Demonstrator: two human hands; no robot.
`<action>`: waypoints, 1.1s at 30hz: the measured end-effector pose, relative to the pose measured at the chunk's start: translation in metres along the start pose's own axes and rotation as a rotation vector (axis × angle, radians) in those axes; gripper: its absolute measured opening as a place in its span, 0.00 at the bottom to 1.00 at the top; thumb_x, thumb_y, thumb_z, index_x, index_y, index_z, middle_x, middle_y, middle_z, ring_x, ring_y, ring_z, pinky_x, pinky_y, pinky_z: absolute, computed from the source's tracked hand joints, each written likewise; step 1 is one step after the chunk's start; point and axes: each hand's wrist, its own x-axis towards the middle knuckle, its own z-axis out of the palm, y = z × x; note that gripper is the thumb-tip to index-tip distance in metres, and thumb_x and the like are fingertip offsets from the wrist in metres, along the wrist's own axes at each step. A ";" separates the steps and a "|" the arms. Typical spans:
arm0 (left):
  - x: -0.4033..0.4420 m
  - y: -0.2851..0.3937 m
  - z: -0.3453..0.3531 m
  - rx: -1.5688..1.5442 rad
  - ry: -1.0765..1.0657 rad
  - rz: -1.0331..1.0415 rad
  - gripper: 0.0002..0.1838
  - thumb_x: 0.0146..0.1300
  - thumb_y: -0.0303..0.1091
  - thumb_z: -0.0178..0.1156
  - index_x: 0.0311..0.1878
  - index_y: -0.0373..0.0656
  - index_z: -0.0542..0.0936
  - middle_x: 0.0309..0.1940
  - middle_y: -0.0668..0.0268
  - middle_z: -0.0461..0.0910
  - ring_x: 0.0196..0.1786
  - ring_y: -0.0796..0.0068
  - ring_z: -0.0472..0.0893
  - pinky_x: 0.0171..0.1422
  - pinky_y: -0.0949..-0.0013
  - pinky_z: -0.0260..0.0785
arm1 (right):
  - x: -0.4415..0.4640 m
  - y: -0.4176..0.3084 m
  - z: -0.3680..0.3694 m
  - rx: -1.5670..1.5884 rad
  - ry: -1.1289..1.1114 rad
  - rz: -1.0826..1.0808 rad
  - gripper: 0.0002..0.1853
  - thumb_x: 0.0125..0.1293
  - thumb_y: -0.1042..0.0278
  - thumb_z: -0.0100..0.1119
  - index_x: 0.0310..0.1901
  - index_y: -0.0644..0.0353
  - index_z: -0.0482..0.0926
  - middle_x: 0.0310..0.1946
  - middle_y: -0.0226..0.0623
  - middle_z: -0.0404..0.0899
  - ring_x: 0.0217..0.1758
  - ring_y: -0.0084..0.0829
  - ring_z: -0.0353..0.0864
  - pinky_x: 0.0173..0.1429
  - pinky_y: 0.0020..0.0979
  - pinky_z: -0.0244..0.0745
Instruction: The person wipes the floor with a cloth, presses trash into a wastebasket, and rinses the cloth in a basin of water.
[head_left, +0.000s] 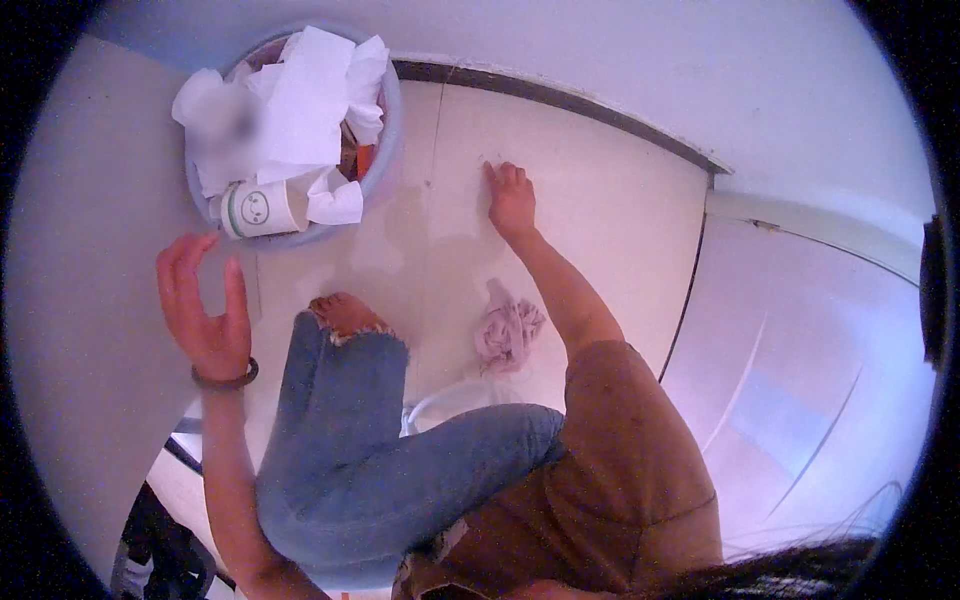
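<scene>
Ten o'clock: patch on white papers (300,110) blurred; bin (393,115) contents beneath hidden, orange item (365,162) mostly covered. Twelve: underside of right hand (512,200) hidden. Six: pale rim (440,400) partly behind jeans (430,470). Seven: black items (165,545), cut off, unclear. Three: dark object (934,290) cut off. Five: hair (780,570) cropped.

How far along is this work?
Looks done: paper and a cup are in the heaped bin. In hand: the right hand is at the floor, its grip unclear; the left hand is open, empty. Perhaps remaining: a crumpled cloth and dark speck on the floor.
</scene>
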 end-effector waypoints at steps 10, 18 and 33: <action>0.000 0.005 0.000 -0.004 0.007 0.013 0.14 0.57 0.23 0.61 0.48 0.36 0.77 0.46 0.51 0.75 0.51 0.53 0.75 0.56 0.59 0.67 | 0.034 0.000 -0.007 0.189 0.041 0.010 0.09 0.60 0.68 0.53 0.40 0.55 0.80 0.37 0.37 0.77 0.42 0.40 0.77 0.45 0.39 0.74; -0.001 -0.001 0.004 0.063 -0.028 0.059 0.13 0.58 0.24 0.61 0.48 0.37 0.77 0.46 0.52 0.75 0.51 0.53 0.75 0.57 0.58 0.66 | 0.048 -0.008 0.012 -0.096 -0.083 -0.245 0.06 0.56 0.70 0.53 0.32 0.59 0.79 0.33 0.38 0.76 0.38 0.37 0.77 0.46 0.41 0.71; -0.004 0.006 -0.004 -0.022 -0.018 0.040 0.13 0.56 0.26 0.62 0.46 0.39 0.78 0.44 0.54 0.76 0.49 0.54 0.76 0.56 0.59 0.68 | 0.057 -0.022 -0.011 0.298 -0.180 0.396 0.07 0.60 0.71 0.54 0.37 0.61 0.79 0.36 0.38 0.82 0.36 0.34 0.82 0.41 0.37 0.76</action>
